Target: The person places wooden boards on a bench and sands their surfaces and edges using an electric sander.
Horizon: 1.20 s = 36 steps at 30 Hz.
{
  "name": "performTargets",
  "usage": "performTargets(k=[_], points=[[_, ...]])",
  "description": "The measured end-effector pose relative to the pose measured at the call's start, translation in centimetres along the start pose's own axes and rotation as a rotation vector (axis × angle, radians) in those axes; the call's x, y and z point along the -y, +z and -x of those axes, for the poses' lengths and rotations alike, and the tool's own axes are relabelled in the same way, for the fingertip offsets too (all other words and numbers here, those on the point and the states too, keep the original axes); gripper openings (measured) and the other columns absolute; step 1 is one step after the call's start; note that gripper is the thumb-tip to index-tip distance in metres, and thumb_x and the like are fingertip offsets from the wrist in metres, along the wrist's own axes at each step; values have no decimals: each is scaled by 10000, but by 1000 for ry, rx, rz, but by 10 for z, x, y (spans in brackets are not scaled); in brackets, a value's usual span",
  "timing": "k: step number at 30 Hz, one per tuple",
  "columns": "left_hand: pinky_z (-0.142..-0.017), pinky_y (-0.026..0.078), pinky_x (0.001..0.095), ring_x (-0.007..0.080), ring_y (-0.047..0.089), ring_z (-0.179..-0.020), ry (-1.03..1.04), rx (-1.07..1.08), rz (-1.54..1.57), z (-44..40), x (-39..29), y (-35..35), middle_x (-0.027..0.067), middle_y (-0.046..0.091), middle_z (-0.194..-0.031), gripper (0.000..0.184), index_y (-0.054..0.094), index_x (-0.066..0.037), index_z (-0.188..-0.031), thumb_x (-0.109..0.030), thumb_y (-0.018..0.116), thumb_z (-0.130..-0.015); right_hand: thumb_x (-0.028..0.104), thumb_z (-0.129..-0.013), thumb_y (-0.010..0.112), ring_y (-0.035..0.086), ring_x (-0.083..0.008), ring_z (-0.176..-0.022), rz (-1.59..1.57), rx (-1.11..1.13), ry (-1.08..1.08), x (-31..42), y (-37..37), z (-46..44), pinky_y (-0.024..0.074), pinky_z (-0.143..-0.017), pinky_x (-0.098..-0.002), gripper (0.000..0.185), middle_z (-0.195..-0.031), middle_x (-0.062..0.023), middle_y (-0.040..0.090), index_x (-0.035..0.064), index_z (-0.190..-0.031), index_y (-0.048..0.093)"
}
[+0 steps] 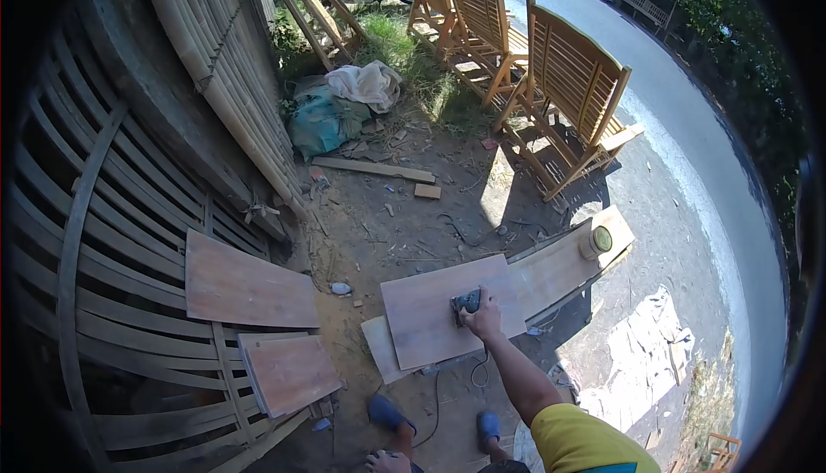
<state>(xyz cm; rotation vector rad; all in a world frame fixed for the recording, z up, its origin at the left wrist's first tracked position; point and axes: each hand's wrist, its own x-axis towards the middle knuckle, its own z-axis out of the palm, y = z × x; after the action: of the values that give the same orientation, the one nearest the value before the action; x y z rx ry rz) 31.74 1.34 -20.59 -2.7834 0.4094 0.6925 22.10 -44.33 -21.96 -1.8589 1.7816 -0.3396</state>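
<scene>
The sander (465, 304) is sitting on the face of the wooden panel (426, 314), right of its middle, and my right hand (483, 316) is curling closed around it. My left hand (385, 461) is showing only in part at the bottom, down by my legs, so I cannot tell how far open it is or whether it is holding anything. To my mind, good work here is calling for the base lying flat, light even pressure and no tipping near the rim, since nothing in view is pinning the panel down.

Its near left corner is reaching out over a paler sheet (377, 348), while its right end is overlapping the long board (551, 275); that board is running on toward a can (595, 242), so sideways room is ending there. The cord (437, 400) is trailing below the near edge, close to my slippers (488, 426), and is wanting slack. Leftward, dirt is separating the panel from two boards (249, 284) leaning on slats (146, 335). Chairs (576, 77) are standing well beyond.
</scene>
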Motion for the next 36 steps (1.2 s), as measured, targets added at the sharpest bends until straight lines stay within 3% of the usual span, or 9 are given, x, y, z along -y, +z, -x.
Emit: performTargets(k=[5, 10, 12, 15, 17, 26, 29, 32, 36], points=[[-995, 508, 633, 421, 581, -1280, -39, 11, 47, 6, 8, -4, 185, 601, -1370, 450, 697, -132, -1233, -430, 564, -924, 329, -797, 823, 686, -519, -1001, -10, -267, 220, -48, -13, -30, 565, -900, -574, 854, -1171, -321, 627, 112, -1524, 431], [-1013, 504, 656, 432, 573, -1301, -45, 57, 47, 3, 7, -15, 191, 595, -1391, 455, 686, -139, -1267, -440, 538, -960, 343, -794, 821, 670, -525, -1048, -36, -47, 12, 12, 15, 16, 565, -899, -585, 911, -1205, -334, 587, 125, -1572, 402], [-1110, 460, 555, 441, 564, -1311, 3, 162, -28, -2, 6, -27, 233, 568, -1427, 580, 677, -70, -1312, -472, 630, -896, 335, -776, 840, 669, -542, -1036, -101, 71, -116, 48, 38, 49, 581, -891, -595, 966, -1267, -333, 536, 151, -1604, 376], [-1062, 497, 517, 395, 607, -1251, 45, 113, -66, 6, -8, -40, 204, 609, -1328, 445, 689, -62, -1249, -348, 591, -923, 300, -777, 891, 712, -524, -989, 12, 428, -299, 85, 55, 99, 619, -852, -562, 1067, -1383, -354, 474, 189, -1643, 278], [-1031, 518, 510, 401, 626, -1215, 68, 116, -127, 8, -11, -35, 202, 627, -1300, 418, 683, -73, -1230, -352, 590, -932, 301, -783, 890, 726, -505, -946, 37, 455, -403, 82, 69, 121, 621, -833, -552, 1040, -1404, -336, 481, 193, -1632, 300], [-1039, 511, 510, 403, 612, -1220, 35, 182, -149, 17, -12, -32, 193, 596, -1344, 470, 664, -102, -1341, -362, 590, -956, 359, -807, 826, 694, -527, -1024, 88, 7, -45, -63, -27, 38, 576, -874, -597, 884, -1166, -303, 617, 190, -1569, 412], [-1052, 501, 516, 408, 601, -1235, 24, 188, -142, 20, -3, -28, 195, 592, -1356, 481, 660, -102, -1348, -366, 597, -951, 404, -819, 794, 693, -519, -1042, 170, -175, 85, -120, -59, 7, 577, -897, -581, 866, -1194, -313, 612, 149, -1553, 412], [-1066, 497, 514, 410, 597, -1245, 33, 184, -159, 21, -6, -22, 194, 596, -1357, 490, 659, -118, -1361, -380, 606, -950, 413, -825, 790, 687, -516, -1058, 200, -211, 86, -134, -62, 9, 575, -901, -582, 859, -1202, -309, 618, 136, -1548, 416], [-1071, 497, 508, 412, 598, -1247, 25, 209, -181, 22, -12, -23, 192, 604, -1354, 499, 665, -132, -1367, -397, 611, -947, 411, -827, 809, 696, -520, -1015, 126, -70, 46, -69, -25, 59, 584, -875, -579, 873, -1211, -295, 607, 138, -1555, 412]])
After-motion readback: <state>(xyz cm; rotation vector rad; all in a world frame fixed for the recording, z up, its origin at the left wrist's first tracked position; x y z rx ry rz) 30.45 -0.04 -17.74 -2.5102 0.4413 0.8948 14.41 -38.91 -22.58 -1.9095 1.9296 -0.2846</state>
